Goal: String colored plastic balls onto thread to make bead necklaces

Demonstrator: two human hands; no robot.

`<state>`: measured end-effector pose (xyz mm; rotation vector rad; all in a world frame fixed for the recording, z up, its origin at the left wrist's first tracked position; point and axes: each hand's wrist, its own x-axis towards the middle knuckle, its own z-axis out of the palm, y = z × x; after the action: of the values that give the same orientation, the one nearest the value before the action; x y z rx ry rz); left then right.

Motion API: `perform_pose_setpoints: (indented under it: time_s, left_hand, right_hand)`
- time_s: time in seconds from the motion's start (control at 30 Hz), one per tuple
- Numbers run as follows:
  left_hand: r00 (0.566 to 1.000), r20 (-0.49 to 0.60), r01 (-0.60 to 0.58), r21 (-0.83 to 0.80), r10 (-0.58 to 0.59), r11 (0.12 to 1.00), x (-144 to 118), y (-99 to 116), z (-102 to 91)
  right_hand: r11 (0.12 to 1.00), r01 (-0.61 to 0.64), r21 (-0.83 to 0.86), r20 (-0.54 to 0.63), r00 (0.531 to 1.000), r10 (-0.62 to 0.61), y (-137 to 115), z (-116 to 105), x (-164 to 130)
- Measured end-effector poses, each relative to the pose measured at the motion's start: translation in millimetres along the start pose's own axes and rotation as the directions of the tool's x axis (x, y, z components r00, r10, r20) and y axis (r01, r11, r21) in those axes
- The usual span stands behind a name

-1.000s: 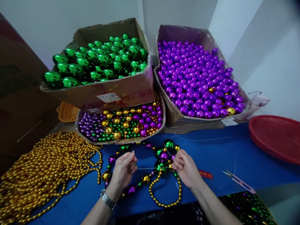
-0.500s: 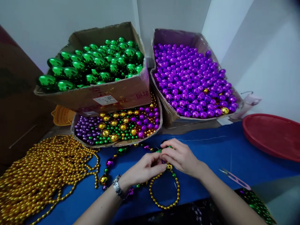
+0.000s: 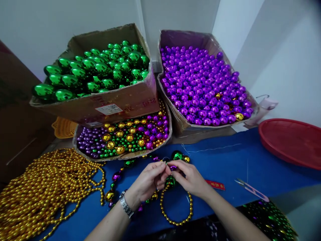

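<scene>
My left hand [image 3: 150,179], with a watch [image 3: 125,205] at its wrist, is closed in a pinch on a thin thread [image 3: 165,158] of the bead necklace. Fingertip to fingertip with it, my right hand [image 3: 189,177] is closed around the necklace at a shiny purple bead [image 3: 173,168]. A green bead [image 3: 171,181] hangs just below the fingers. Under them lies a loop of small gold beads [image 3: 176,223]. Behind the hands are a large green bead [image 3: 177,155] and a gold bead [image 3: 186,158]. The fingers partly hide the thread.
Boxes of green beads [image 3: 90,68], purple beads [image 3: 200,87] and mixed beads [image 3: 125,140] stand behind. Gold bead strands [image 3: 50,190] pile at left. A red tag [image 3: 216,184], thread snips [image 3: 253,190] and a red tray [image 3: 291,140] lie at right on the blue cloth [image 3: 225,160].
My right hand has drawn back toward me, uncovering the large green bead and the red tag. My left hand has turned, and both hands' fingertips now meet at the purple bead.
</scene>
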<state>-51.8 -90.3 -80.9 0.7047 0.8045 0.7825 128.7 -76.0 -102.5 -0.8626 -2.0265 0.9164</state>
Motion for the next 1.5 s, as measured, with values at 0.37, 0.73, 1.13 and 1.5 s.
perform_pose_setpoints:
  time_s: [0.37,0.73,1.13,1.5]
  left_hand:
    - [0.995,-0.093,-0.042,0.038,0.045,0.998,0.7,-1.8,-1.3]
    - [0.995,-0.083,-0.043,0.125,0.053,0.991,-7.9,-4.8,-0.2]
    - [0.831,-0.255,-0.244,0.631,0.494,0.736,-15.9,3.7,-11.4]
    - [0.967,-0.184,-0.246,-0.481,0.178,0.842,-3.4,-16.9,-10.8]
  right_hand:
    - [0.946,-0.258,0.198,0.096,0.965,0.243,1.4,16.1,-18.4]
    - [0.977,-0.213,-0.018,-0.078,0.974,0.211,0.8,23.8,-5.9]
    - [0.890,-0.234,0.392,-0.098,0.951,0.293,7.4,-13.8,-21.2]
    - [0.195,-0.055,0.979,-0.075,0.796,0.601,16.0,-12.3,-30.5]
